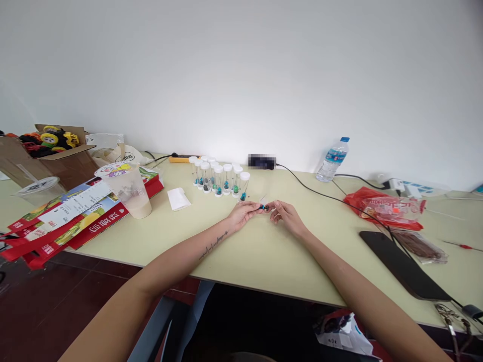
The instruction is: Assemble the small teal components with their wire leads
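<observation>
Over the middle of the table, my left hand [242, 215] pinches a small blue-and-black piece [263, 206] between thumb and fingers. A thin, pale strand or wire stands up from it. My right hand [287, 217] meets the piece from the other side, its thumb and forefinger closed at the right end and the other fingers curled. Exactly what the piece is, I cannot make out at this size. Just behind my left hand stands a clear tube [245, 184] with a white cap and a blue item inside. Several similar capped tubes [218, 178] stand in a cluster behind and left.
A white paper packet [178, 199], a drink cup [130, 193] and red printed bags [86, 211] lie left, with a toy-filled carton [64, 161] beyond. A phone [262, 162] leans on the wall, its cable crossing right. A water bottle [333, 160] and black pad [403, 264] are on the right.
</observation>
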`<state>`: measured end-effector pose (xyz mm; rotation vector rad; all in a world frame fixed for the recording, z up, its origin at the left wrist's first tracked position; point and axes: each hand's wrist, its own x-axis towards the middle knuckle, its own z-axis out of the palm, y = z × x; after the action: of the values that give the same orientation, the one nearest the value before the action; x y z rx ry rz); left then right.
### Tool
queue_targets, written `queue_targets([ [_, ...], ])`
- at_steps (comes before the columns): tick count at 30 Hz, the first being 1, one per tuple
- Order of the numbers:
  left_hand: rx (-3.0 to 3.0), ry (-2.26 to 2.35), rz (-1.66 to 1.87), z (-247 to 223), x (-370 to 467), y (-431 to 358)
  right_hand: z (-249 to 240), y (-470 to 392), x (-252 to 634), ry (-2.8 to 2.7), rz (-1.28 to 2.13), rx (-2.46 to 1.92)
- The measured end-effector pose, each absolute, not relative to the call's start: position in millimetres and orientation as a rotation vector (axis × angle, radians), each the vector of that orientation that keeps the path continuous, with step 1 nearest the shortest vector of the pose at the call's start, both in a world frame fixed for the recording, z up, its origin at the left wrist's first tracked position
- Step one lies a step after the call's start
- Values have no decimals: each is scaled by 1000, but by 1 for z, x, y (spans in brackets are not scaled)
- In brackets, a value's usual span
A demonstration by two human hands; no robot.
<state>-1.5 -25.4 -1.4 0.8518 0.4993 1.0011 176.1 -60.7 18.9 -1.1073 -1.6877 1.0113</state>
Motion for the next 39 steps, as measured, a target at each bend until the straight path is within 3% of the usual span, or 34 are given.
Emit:
queue_targets([
  [39, 842, 481, 1037, -6, -1, -22, 18, -61, 177, -1668, 1051, -1071],
])
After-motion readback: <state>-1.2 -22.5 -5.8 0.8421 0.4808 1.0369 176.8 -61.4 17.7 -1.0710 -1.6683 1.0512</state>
